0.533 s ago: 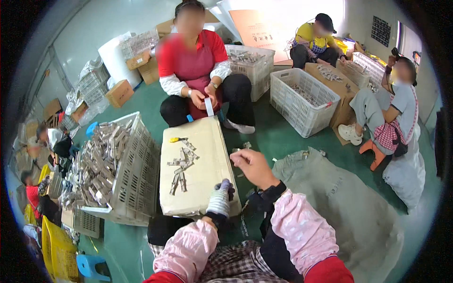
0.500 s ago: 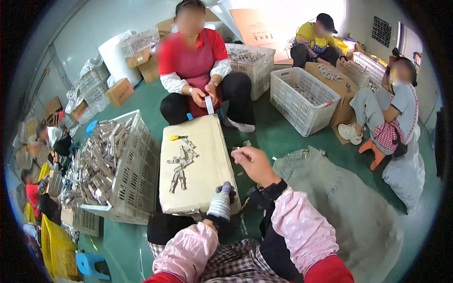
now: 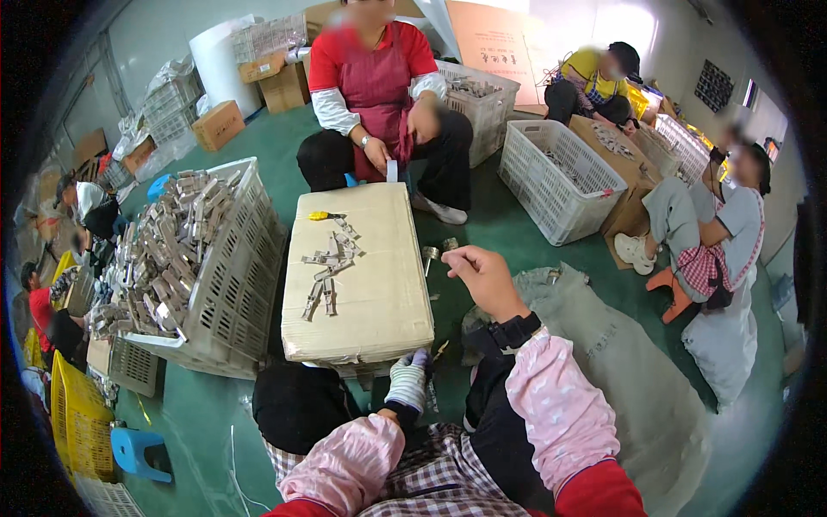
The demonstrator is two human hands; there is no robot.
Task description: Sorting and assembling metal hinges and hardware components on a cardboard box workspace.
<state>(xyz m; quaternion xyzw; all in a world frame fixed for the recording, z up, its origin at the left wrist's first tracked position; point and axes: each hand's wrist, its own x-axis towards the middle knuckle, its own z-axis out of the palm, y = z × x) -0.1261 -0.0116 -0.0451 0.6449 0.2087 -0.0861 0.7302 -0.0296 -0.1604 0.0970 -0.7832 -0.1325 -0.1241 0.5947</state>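
Observation:
A striped knit glove with purple-grey fingertips covers my left hand [image 3: 408, 381], low beside the near right corner of a carton wrapped in cream sheet [image 3: 370, 297]. Its fingers are curled closed; whatever they hold, if anything, is hidden. My bare right hand [image 3: 484, 277] hovers to the right of the carton, fingers bent in and thumb against them. What lies inside that grip cannot be made out. A small silvery piece [image 3: 431, 255] shows just left of these fingertips, apparently apart from them. On the carton lie several flat metal clip-like parts [image 3: 328, 274] and a small yellow item [image 3: 320, 215].
At left, a white crate [image 3: 245, 280] is heaped with metal parts. Across the carton sits a co-worker [image 3: 379, 95] holding a pale strip. A grey sack [image 3: 603, 370] spreads at right, behind it another white crate [image 3: 560, 194]. A blue stool [image 3: 140, 452] stands lower left.
The view has shifted, so the carton appears lower. My left hand is down by the carton's front side. The co-worker opposite has parted their hands; one still holds the strip.

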